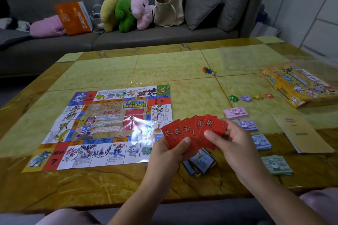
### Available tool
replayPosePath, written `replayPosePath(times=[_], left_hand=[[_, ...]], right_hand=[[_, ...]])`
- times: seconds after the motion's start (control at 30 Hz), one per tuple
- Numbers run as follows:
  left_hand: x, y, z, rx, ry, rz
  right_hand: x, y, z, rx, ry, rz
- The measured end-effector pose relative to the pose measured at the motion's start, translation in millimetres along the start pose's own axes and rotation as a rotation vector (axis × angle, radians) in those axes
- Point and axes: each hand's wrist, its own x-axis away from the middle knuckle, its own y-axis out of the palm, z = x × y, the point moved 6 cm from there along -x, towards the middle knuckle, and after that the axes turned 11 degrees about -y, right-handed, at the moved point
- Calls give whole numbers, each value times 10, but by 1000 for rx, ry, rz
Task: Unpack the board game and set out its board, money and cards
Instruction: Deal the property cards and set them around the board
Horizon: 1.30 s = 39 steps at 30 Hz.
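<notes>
The paper game board (102, 126) lies unfolded flat on the table's left half. Both hands hold a fan of red cards (193, 129) above the board's right edge: my left hand (168, 151) grips the fan from below and my right hand (232, 139) pinches the rightmost cards. Under my hands a loose pile of blue-edged cards (201, 164) rests on the table. Stacks of money sit in a column to the right: pink (236, 113), purple (247, 125), blue (261, 141) and green (277, 165). The yellow game box (300, 83) lies at the far right.
Small star-shaped tokens (250, 97) lie in a row near the box. Coloured pawns and a die (209, 70) sit mid-table. A tan booklet (301, 133) lies at the right edge. A grey sofa (146, 38) with plush toys and bags stands behind the table (109, 184).
</notes>
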Motion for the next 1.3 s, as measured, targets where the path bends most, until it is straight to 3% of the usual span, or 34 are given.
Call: replayPosePath(times=[0.13, 0.23, 0.33, 0.5, 0.6, 0.7, 0.87, 0.97, 1.07, 1.17, 1.3], left_hand=[[-11, -28, 6, 54, 3, 20], [-17, -45, -12, 74, 1, 37], [-35, -61, 20, 38, 18, 21], [-13, 29, 4, -267, -3, -110], [-24, 78, -117, -446, 9, -132], [-45, 83, -143, -499, 51, -110], [-50, 74, -91, -449, 86, -85], [-52, 33, -54, -271, 64, -7], [-16, 4, 2, -91, 68, 31], [6, 10, -11, -35, 64, 44], [-2, 64, -86, -69, 35, 18]], right_hand=[[4, 23, 99, -238, 137, 26], [6, 41, 113, -231, 153, 20], [-81, -114, -85, -32, -11, -16], [-67, -225, -275, 643, -246, -577], [-34, -202, -268, 743, -347, -569], [-49, -182, -338, 681, -429, -459], [-62, -233, -332, 422, -319, -283], [-116, -309, -269, 26, -126, -75], [-108, -255, -166, -365, 66, -37], [-31, -114, -12, -361, 174, -40], [-18, -29, 61, -182, 144, -54]])
